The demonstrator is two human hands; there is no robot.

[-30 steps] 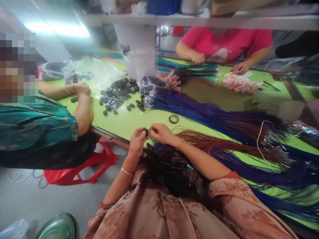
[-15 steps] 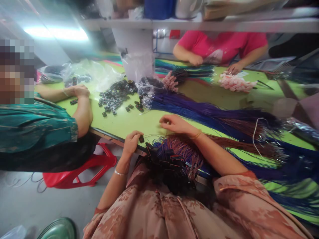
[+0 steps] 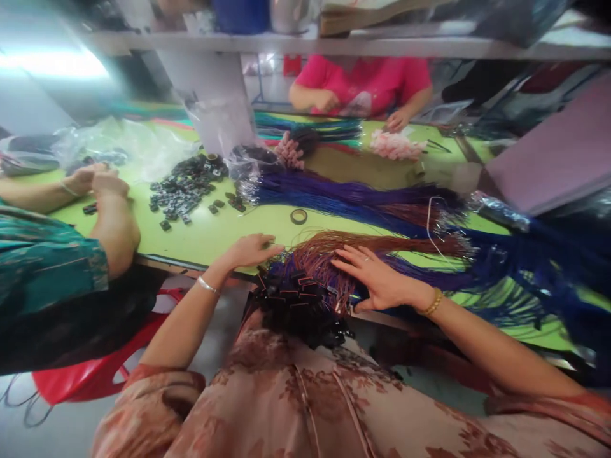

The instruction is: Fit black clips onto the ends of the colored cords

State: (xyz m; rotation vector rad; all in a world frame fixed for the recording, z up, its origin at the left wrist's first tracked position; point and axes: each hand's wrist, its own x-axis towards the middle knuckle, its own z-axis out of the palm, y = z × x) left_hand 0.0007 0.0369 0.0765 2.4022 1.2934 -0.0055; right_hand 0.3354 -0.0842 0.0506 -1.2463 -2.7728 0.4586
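My left hand [image 3: 252, 250] is stretched toward the near end of the brown wires [image 3: 324, 245], its fingertips slightly apart beside a few thin strands. No black connector shows in it. My right hand [image 3: 377, 278] lies over the wires with fingers spread, touching the brown and purple strands. Below both hands, a heap of black connectors [image 3: 293, 305] on wire ends hangs over the table edge against my lap. Blue and purple wires [image 3: 344, 197] lie in a long bundle farther back.
Loose black connectors [image 3: 184, 187] are piled on the green table [image 3: 200, 238], near a tape roll [image 3: 298, 217]. A co-worker's hands [image 3: 102, 180] rest at left; another person in pink [image 3: 363, 83] handles pink connectors [image 3: 398, 145] across. A red stool [image 3: 81, 381] stands at left.
My left hand has let go of the black connector and reached over the wires. My right hand has come down onto the wires and spread its fingers. The tape roll has come into view.
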